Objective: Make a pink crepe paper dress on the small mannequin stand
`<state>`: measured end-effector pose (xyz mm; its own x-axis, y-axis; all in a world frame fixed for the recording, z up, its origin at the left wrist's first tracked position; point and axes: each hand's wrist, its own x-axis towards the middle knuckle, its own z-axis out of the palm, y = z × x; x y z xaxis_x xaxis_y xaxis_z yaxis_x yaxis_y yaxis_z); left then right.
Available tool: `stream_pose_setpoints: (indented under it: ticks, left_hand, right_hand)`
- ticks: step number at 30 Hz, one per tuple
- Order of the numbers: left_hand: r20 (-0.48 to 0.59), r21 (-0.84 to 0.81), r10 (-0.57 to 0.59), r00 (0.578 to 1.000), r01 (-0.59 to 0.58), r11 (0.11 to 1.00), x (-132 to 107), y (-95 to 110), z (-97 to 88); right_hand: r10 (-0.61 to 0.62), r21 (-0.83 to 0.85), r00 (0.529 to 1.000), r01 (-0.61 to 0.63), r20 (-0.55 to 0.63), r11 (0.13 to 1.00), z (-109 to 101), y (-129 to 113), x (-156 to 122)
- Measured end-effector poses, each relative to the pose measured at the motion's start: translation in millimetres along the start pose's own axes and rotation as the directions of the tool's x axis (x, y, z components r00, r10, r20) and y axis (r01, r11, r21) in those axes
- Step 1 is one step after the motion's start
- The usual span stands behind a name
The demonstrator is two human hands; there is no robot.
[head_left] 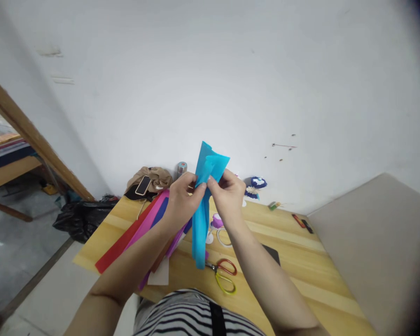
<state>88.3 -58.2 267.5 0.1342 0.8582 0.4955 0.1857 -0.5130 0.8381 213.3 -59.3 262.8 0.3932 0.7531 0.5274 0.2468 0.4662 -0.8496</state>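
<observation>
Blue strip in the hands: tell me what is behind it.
Behind the blue strip are the white wall at its top and the wooden table lower down. The scissors show handles beside its hanging end; their blades run behind it, so the tips are covered.

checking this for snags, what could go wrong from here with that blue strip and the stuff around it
The blue strip is pinched near its top by the left hand and right hand; a loose grip might let its folds slip apart.

Its hanging end appears near the scissors, so it might snag if lowered, though the gap is unclear.

The red strip ends near the table edge and could get knocked off.
</observation>
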Motion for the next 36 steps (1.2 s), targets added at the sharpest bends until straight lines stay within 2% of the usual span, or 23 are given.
stream_pose_setpoints:
  ticks: [4,9,13,22,24,29,33,36]
  left_hand:
    - [-0.034,0.005,0.052,0.998,-0.052,0.999,3,-3,2.7]
    - [-0.084,0.222,0.201,0.976,-0.178,0.959,2,-7,5.6]
    - [-0.120,0.275,0.293,0.949,-0.252,0.928,-1,-10,6.4]
    - [-0.261,0.310,0.276,0.925,-0.191,0.931,1,-18,18.3]
    - [-0.223,0.289,0.288,0.931,-0.219,0.932,-3,-21,19.5]
    - [-0.051,0.285,0.308,0.950,-0.282,0.916,-18,-27,24.9]
    - [-0.031,0.256,0.254,0.967,-0.238,0.937,-27,-25,34.0]
    - [-0.004,0.155,0.169,0.986,-0.166,0.974,-30,-22,33.2]
  right_hand:
    - [0.037,0.042,0.998,-0.039,0.045,0.998,-2,2,0]
    - [0.057,0.124,0.987,-0.076,0.152,0.989,-7,-5,-5]
    - [0.078,0.220,0.984,-0.113,0.162,0.969,-9,-6,-8]
    - [0.135,0.241,0.984,-0.160,0.119,0.957,0,7,-17]
    - [0.132,0.248,0.985,-0.155,0.107,0.956,0,7,-19]
    - [0.143,0.235,0.981,-0.170,0.128,0.957,-4,5,-20]
    - [0.135,0.202,0.982,-0.160,0.134,0.966,-4,4,-16]
    - [0.155,0.193,0.976,-0.183,0.154,0.964,-4,6,-12]
